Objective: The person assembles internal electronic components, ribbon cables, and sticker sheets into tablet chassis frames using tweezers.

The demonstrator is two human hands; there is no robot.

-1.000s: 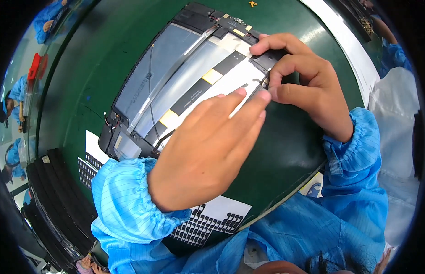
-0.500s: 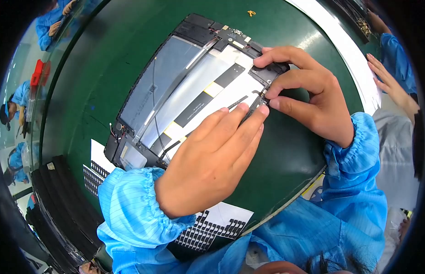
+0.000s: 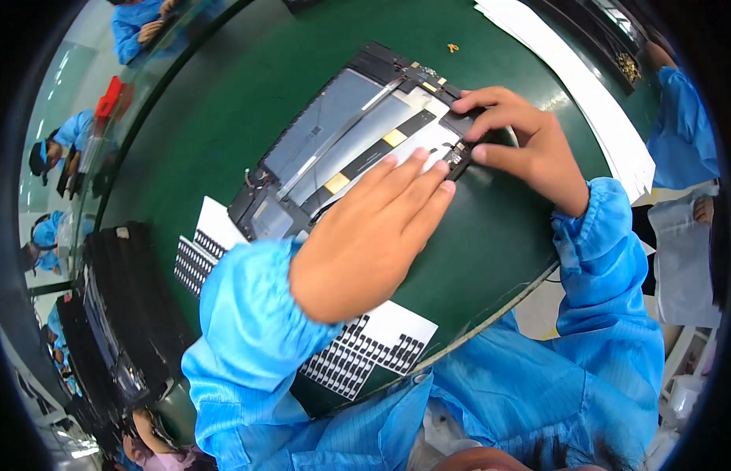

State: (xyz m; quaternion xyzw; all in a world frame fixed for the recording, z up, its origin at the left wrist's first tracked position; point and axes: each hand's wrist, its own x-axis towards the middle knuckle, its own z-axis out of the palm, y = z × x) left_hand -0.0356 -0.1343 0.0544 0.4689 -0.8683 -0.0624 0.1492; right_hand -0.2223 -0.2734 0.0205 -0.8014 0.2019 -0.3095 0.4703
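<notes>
An opened tablet (image 3: pixel 318 118) lies tilted on the green table, its inside facing up. Silvery battery panels, a black strip with gold-coloured patches and small circuit parts show in it. My left hand (image 3: pixel 361 243) stretches flat across the tablet's near side, fingers extended, covering part of that edge. At the right end my right hand (image 3: pixel 534 149) grips the tablet's corner, fingers on the black frame and thumb at the near edge. The left fingertips rest close to the right thumb, by a small board (image 3: pixel 456 155).
White sheets with rows of small black stickers (image 3: pixel 413 334) lie near the front edge and beside my left sleeve. Black stacked trays (image 3: pixel 134 290) stand at left. White paper (image 3: pixel 570 102) runs along the right. A yellow bit (image 3: pixel 453 49) lies at the back. Co-workers in blue sit around.
The whole view has shifted, and the tablet appears smaller and further right. Both hands stay on it; the left fingers have slid slightly along the near edge, and the right hand keeps its corner.
</notes>
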